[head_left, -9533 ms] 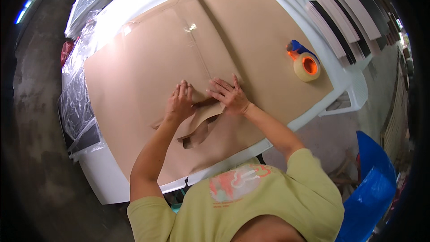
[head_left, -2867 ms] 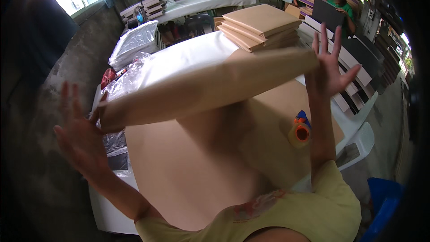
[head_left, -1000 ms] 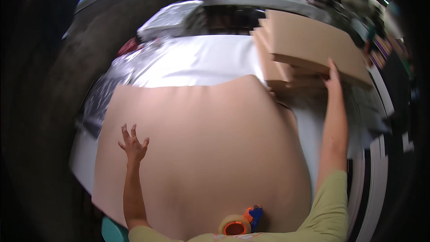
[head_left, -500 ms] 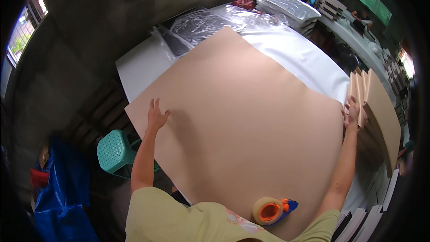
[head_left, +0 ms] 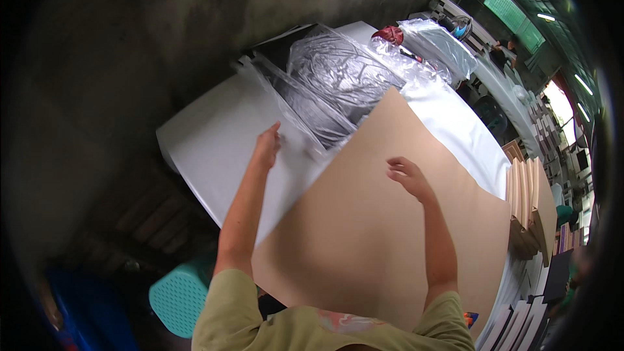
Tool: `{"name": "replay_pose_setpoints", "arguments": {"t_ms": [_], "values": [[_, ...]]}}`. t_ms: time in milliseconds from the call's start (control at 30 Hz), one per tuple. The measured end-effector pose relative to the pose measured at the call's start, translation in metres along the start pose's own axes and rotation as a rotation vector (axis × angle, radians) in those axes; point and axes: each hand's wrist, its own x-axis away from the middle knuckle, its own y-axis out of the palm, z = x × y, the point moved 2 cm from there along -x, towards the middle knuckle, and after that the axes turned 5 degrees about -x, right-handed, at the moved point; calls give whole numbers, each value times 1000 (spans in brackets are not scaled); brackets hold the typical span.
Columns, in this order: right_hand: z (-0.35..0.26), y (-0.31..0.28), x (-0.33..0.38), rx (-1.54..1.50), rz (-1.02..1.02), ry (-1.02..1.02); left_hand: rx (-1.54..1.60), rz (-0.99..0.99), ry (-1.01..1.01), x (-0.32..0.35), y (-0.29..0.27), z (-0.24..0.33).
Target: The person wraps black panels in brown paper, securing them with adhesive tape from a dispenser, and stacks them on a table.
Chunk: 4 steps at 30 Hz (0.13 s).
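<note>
A large brown cardboard sheet (head_left: 364, 247) lies across the white-covered table (head_left: 214, 136), its far corner pointing toward the plastic wrapping. My left hand (head_left: 268, 146) hovers past the sheet's left edge, over the white cover and near the crumpled clear plastic (head_left: 341, 65). It holds nothing, fingers loosely stretched. Above the middle of the sheet hangs my right hand (head_left: 411, 181), empty, its fingers apart and slightly bent. Close to my right sleeve, a small orange and blue bit of the tape dispenser (head_left: 470, 318) peeks out; the rest is hidden.
Folded brown cardboard pieces (head_left: 526, 201) stand at the table's right. White-edged panels (head_left: 520, 325) are stacked nearer me. A green plastic stool (head_left: 181, 300) and a blue tarp (head_left: 94, 312) are at lower left. A dark red bundle (head_left: 390, 34) lies at the back; a person (head_left: 504, 54) is far right.
My right hand has let go of the sheet's right edge and moved left over it. My left hand has left the sheet for the white cover. The view has turned, shifting the sheet rightward.
</note>
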Motion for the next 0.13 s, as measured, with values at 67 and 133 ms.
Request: {"name": "replay_pose_setpoints", "arguments": {"t_ms": [67,133], "values": [[-24,45,-54,-355,-25,20,190,-46,-66,-30,0,4],[-38,75,-105,-621,98,124,299,-77,-101,-59,-1,11]]}}
